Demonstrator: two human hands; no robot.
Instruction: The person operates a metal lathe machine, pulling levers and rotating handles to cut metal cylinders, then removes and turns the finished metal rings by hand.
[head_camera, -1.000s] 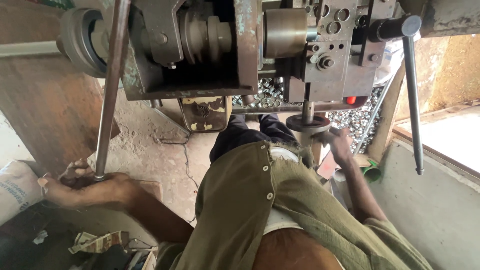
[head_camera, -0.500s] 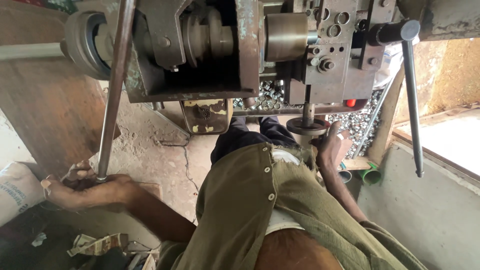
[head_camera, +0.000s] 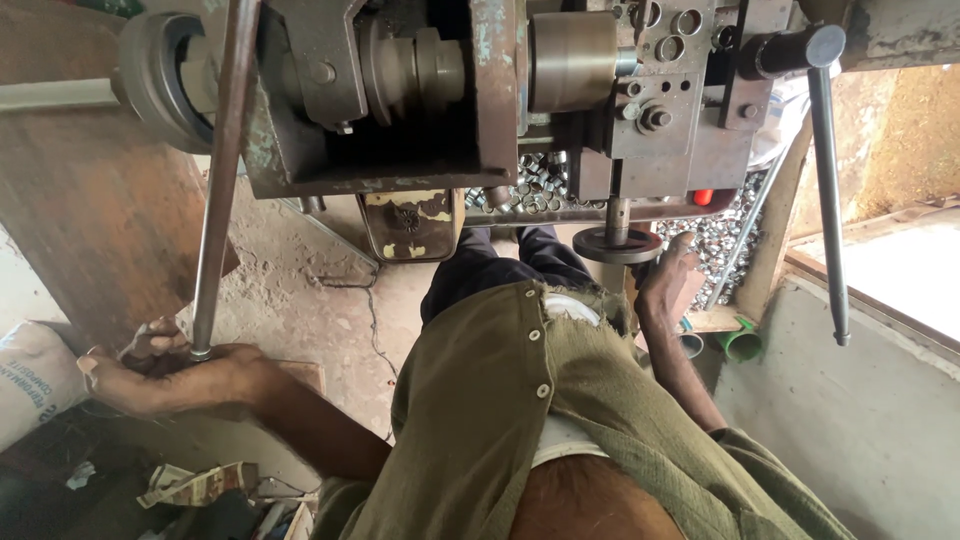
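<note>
At lower left, the left hand (head_camera: 165, 375) is closed round the bottom end of the long steel rod (head_camera: 218, 180), which runs steeply up past the pulley (head_camera: 160, 80) into the machine (head_camera: 400, 100); this grip and the rod's slant match the frames of a second ago, so the lever is being held, not swung. What has changed is on the right: the right hand (head_camera: 668, 285), which sat lower and further right beside the post a second ago, is now up against the round handwheel (head_camera: 617, 245) under the tool block (head_camera: 680, 90), fingers at its rim. Whether they clasp the wheel or only touch it cannot be told, as the palm faces away. Judgement: the hand has come up to the wheel while the lever is kept steady. Around: a heap of small metal rings (head_camera: 540, 180) in the tray behind the wheel, a second long handle (head_camera: 828, 200) hanging at far right, a green cup (head_camera: 740, 340) on the ledge, a white sack (head_camera: 35, 375) at far left. The person's own olive shirt (head_camera: 500, 400) and knees crowd the space between the hands.
</note>
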